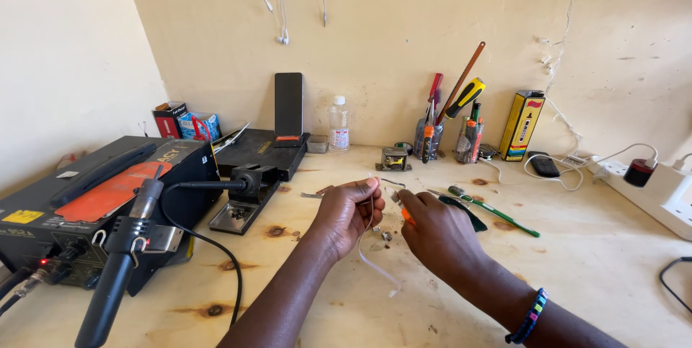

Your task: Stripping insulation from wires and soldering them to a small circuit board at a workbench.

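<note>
Over the middle of a plywood bench, my left hand (348,212) pinches a thin white wire (376,266) whose loose end curls down onto the wood. Just to its right, my right hand (440,234) is closed around a small orange-handled tool (406,214), its tip meeting the wire between the two hands. A beaded bracelet (530,317) sits on my right wrist. What the tool's tip does to the wire is hidden by my fingers.
A black rework station (79,207) with a hot-air wand (119,265) stands left. Nearby are a soldering-iron stand (245,200), a green screwdriver (494,211), tool cups (432,135), a small bottle (339,126), a yellow box (522,124) and a white power strip (659,193).
</note>
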